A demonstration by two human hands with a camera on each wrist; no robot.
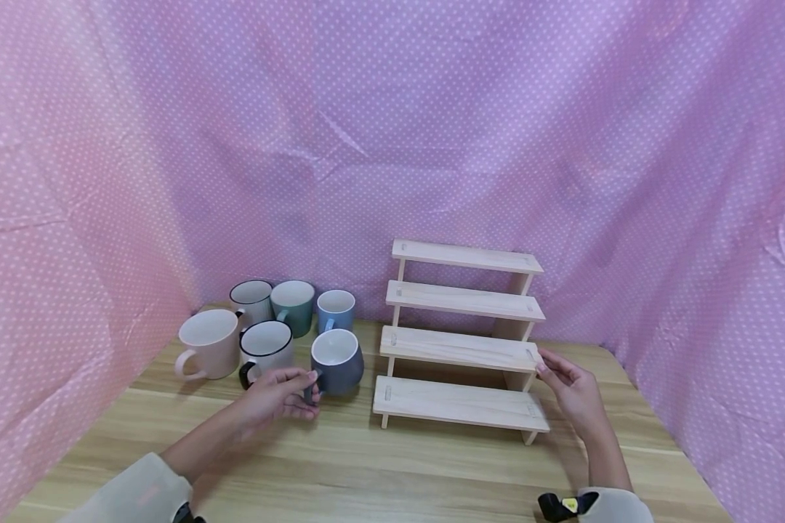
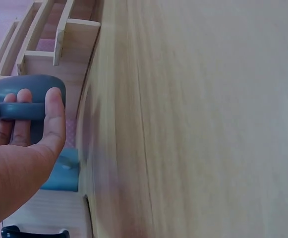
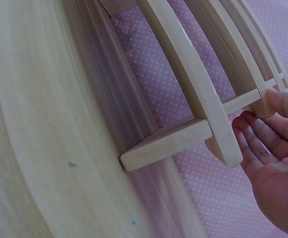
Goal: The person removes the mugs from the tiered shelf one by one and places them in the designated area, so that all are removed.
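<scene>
My left hand (image 1: 276, 396) grips a dark grey mug (image 1: 342, 372) by its handle. The mug is upright, white inside, close over the table left of a four-step wooden display stand (image 1: 461, 403). In the left wrist view, fingers pass through the handle (image 2: 22, 110), the thumb on its outer side. At the stand's right end, my right hand (image 1: 576, 398) pinches the end of the second-lowest shelf (image 1: 464, 349). The right wrist view shows the thumb on top of that shelf's corner and the other fingers curled beneath it.
Left of the grey mug stand a white mug with black rim (image 1: 268, 350), a pale pink mug (image 1: 212, 345), another black-rimmed mug (image 1: 251, 301), a green mug (image 1: 296, 309) and a light blue mug (image 1: 336, 309). Dotted pink cloth (image 1: 399, 145) hangs behind the wooden table (image 1: 366, 472).
</scene>
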